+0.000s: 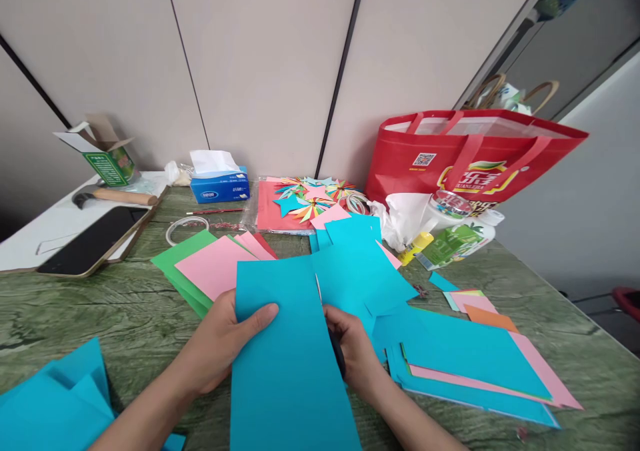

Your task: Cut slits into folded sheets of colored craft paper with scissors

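Note:
My left hand (220,341) grips the left edge of a long blue paper sheet (290,364), thumb on top. At the sheet's right edge, my right hand (353,351) is closed round black-handled scissors (337,351); their blade (319,287) runs up along that edge. More blue paper pieces (360,271) lie just beyond the scissors.
Pink and green sheets (210,267) lie behind my left hand. A stack of blue and pink sheets (475,364) lies to the right, and blue scraps (50,404) at the near left. Paper stars (310,201), a tissue box (220,183), a red bag (470,157), a glue stick (416,246) and a phone (93,241) lie farther back.

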The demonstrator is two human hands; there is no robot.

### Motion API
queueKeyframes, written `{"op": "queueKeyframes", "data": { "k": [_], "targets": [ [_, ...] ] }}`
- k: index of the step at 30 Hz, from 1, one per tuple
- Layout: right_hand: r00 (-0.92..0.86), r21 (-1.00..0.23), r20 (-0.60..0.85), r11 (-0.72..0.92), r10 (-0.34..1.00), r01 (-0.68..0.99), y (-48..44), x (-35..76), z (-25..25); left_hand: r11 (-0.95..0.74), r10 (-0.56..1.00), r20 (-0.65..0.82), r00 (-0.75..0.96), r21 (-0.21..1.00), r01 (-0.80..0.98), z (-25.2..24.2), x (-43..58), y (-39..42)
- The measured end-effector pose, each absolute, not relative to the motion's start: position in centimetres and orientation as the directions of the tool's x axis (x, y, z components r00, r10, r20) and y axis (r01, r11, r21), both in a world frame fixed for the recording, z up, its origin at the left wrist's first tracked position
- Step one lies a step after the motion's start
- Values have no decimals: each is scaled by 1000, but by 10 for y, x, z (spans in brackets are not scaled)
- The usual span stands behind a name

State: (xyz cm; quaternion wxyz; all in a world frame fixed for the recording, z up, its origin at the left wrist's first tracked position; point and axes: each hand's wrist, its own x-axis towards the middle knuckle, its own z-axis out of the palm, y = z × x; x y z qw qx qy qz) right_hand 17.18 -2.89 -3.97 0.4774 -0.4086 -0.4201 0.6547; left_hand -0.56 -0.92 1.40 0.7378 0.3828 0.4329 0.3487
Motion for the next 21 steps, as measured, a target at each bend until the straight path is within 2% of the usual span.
{"op": "queueKeyframes", "data": {
  "k": [6,13,21],
  "targets": [
    [-215,-925,-159,-222,964,-307,-29,171,-41,459,850,-367,378,868,-190,14,-4,-9],
    [-252,-976,53,-3,966,-217,-28,175,-43,475,828,-382,410,867,-151,12,-5,-9],
    [-230,-987,71,34,971,-158,-27,178,-47,481,825,-399,401,867,-128,14,-4,-11]
  ]
}}
